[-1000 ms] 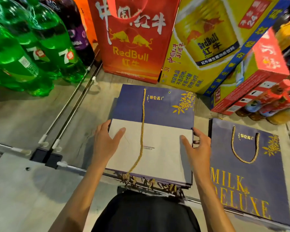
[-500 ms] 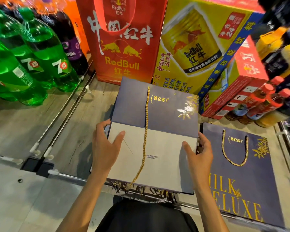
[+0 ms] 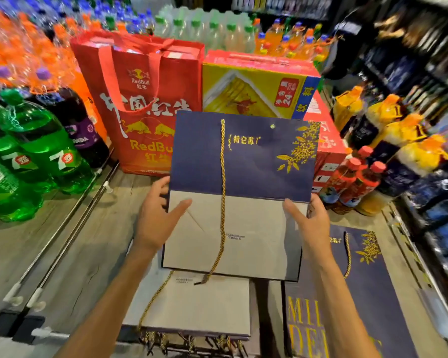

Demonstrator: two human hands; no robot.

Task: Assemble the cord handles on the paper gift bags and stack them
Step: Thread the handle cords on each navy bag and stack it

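I hold a folded navy gift bag with its grey bottom flap towards me, raised off the shelf. My left hand grips its left edge, thumb on the flap. My right hand grips the right edge the same way. A gold cord hangs from the bag's left hole down over the flap; the right hole has no cord in it. Below lies a pile of folded bags with loose gold cord ends at its near edge. To the right lies a navy bag with a gold handle.
The wooden shelf carries green soda bottles at the left, a red paper bag and a yellow drink carton behind, and red-capped bottles at the right. Metal rails run along the left.
Both hands have lifted the top bag up off the pile and tilted it towards upright. The view has swung upward, showing more of the shelves behind.
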